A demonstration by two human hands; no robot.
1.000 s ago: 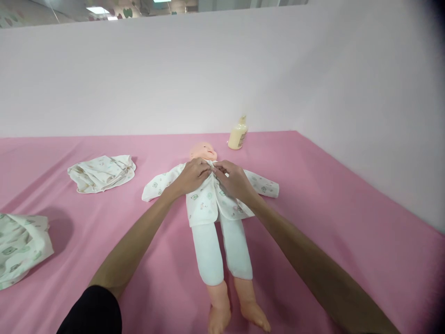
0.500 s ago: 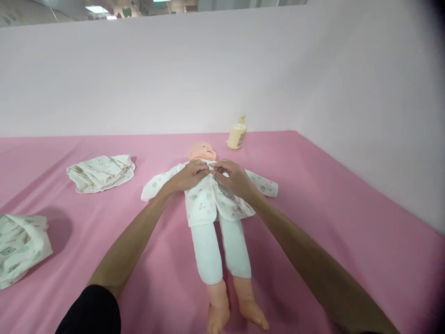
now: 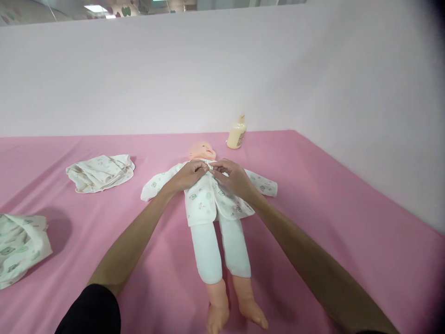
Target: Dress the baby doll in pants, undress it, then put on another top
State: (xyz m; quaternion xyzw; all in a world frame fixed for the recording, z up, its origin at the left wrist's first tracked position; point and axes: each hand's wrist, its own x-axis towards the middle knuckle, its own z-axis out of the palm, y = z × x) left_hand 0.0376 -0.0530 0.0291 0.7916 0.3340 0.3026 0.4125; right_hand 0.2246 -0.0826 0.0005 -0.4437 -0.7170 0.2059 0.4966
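A baby doll (image 3: 210,250) lies on its back with its head away from me and its bare feet towards me. It wears a white printed baby jacket (image 3: 200,204), whose front edges part below the chest. At the upper chest, just under the doll's chin, my left hand (image 3: 193,174) pinches the jacket's front edge. From the other side my right hand (image 3: 230,176) pinches the opposite edge, its fingertips almost meeting the left ones. The fingers hide whatever fastener may be there. Both jacket sleeves lie spread out sideways.
A pump bottle (image 3: 237,134) of pale yellow liquid stands behind the doll's head, near the white wall (image 3: 156,79). Folded printed cloth (image 3: 102,172) lies to the left, and another printed cloth piece (image 3: 24,246) is nearer me at the left edge. Pink sheeting (image 3: 313,222) covers the surface.
Almost nothing differs. Both hands stay at the jacket's upper front, with only slight finger movement, and the doll lies as before.
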